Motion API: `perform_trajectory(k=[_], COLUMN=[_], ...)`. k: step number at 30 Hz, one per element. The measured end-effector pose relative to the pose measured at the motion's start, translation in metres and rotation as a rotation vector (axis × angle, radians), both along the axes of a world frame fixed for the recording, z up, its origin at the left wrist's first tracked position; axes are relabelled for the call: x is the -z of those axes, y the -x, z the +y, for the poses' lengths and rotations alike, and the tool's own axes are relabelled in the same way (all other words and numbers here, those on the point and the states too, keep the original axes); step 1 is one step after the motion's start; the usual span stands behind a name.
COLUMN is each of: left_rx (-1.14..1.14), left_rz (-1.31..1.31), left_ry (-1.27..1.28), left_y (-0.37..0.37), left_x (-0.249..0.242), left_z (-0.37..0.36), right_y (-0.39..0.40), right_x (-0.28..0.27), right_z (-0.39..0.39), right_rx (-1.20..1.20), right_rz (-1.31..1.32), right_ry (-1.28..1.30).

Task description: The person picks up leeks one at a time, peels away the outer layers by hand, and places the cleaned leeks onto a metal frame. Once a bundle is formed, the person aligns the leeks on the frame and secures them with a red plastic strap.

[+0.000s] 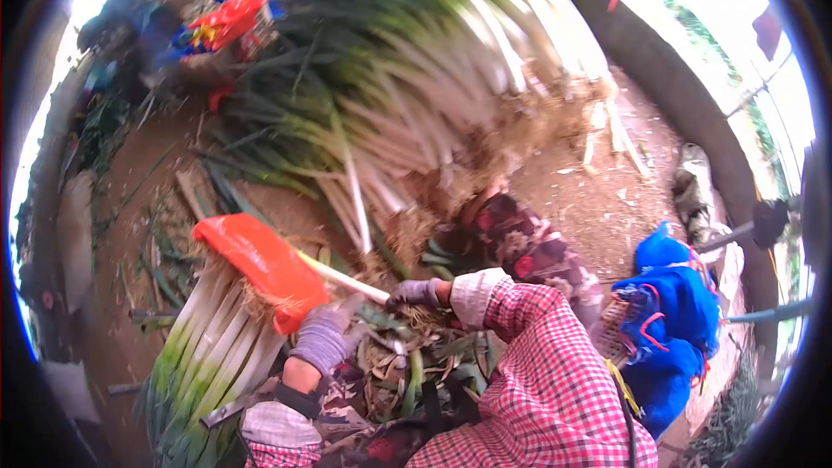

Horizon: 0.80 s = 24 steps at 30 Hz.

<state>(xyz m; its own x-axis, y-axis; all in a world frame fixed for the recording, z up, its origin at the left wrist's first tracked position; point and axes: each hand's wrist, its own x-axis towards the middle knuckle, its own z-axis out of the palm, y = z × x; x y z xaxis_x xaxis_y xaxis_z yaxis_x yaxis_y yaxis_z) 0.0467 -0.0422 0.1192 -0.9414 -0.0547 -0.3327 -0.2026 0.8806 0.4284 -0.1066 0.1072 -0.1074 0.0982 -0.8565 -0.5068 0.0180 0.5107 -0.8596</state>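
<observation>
My right hand (pixel 418 293), in a dark grey glove, is closed around the root end of a long green onion (pixel 351 281). Its white stalk slants up and left, and its far end passes behind a red plastic sheet or bag (pixel 264 264). My left hand (pixel 328 335), in a pale purple-grey glove, is beside the lower edge of the red plastic. Its fingers are somewhat spread and partly blurred, with nothing visible gripped in them. Under the red plastic lies a bundle of green onions (pixel 212 338), roots up and green leaves toward the lower left.
A big heap of green onions (pixel 416 78) covers the ground ahead, roots facing right. Trimmed leaves and peelings (pixel 416 364) lie between my legs. Blue netting or cloth (pixel 667 321) sits at the right. Farther left is a blurred pile with red and blue material (pixel 230 22).
</observation>
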Motion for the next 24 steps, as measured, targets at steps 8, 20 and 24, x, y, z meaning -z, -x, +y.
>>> perform_trajectory(k=[8,20,24], left_rx=[0.184,0.037,-0.066], left_rz=[0.073,1.002,0.959], left_ry=[0.276,0.369,0.963], left_y=[0.05,0.075,-0.036], left_x=[0.063,-0.043,-0.175], left_z=[0.026,-0.049,-0.102], right_y=[0.013,-0.055,-0.029], right_x=[-0.219,-0.414,-0.393], right_z=[0.161,0.267,0.237], right_rx=[-0.141,0.551,0.43], right_rz=[0.253,-0.152,-0.073], right_ry=[0.673,-0.171,-0.063])
